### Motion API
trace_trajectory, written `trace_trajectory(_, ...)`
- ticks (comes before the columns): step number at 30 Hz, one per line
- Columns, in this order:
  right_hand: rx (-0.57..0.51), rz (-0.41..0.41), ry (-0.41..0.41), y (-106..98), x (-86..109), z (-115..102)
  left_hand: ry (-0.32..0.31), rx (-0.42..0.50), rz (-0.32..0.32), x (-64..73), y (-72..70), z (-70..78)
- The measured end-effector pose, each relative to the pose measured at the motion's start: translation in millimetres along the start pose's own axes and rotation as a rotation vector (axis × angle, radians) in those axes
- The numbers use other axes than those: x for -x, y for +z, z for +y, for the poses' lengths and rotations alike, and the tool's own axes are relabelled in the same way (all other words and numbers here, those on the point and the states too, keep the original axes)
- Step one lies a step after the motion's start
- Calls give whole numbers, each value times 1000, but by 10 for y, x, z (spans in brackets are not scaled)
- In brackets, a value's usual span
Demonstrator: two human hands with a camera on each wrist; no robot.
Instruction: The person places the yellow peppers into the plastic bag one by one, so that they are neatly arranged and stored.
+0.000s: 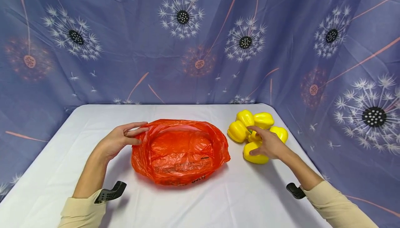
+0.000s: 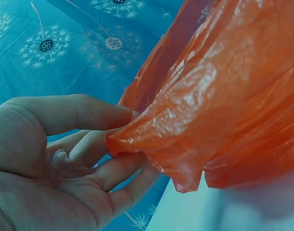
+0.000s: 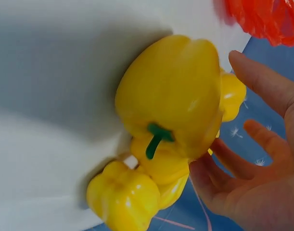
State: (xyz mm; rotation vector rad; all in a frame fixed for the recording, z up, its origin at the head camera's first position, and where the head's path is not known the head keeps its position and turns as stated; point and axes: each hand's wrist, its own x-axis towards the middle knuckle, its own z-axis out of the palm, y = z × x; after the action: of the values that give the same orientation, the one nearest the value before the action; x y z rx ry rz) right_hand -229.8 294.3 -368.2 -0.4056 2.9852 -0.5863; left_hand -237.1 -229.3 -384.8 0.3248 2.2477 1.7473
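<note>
A red plastic bag (image 1: 182, 148) stands on the white table with its mouth spread wide. At its left side, my left hand (image 1: 120, 139) pinches the rim of the bag, thumb on one face and fingers behind, as the left wrist view shows. Several yellow bell peppers (image 1: 237, 131) lie in a cluster to the right of the bag. Over them reaches my right hand (image 1: 270, 144), thumb and fingers spread beside the nearest bell pepper (image 3: 171, 91), which has a green stem. Its fingertips are close to the pepper's side; whether they touch it I cannot tell.
The table (image 1: 200, 207) has a white cloth. A blue dandelion-patterned curtain (image 1: 125, 47) rises behind it and along both sides. Black wrist cameras (image 1: 110, 191) sit at both sleeves.
</note>
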Motion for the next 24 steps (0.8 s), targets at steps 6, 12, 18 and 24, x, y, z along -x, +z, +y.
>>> trace_trajectory(6,26,-45,-47,-15,21,46,2,8,-15,20,-47,-9)
trace_trajectory(12,34,-80,-26,-52,39,90,-2,-1,-2,24,-47,8)
trace_trajectory(18,37,-95,-53,-77,104,142,-4,16,-8,3,-2,4)
trace_trajectory(24,27,-105,-93,-73,159,173,-8,34,-11,-15,34,0)
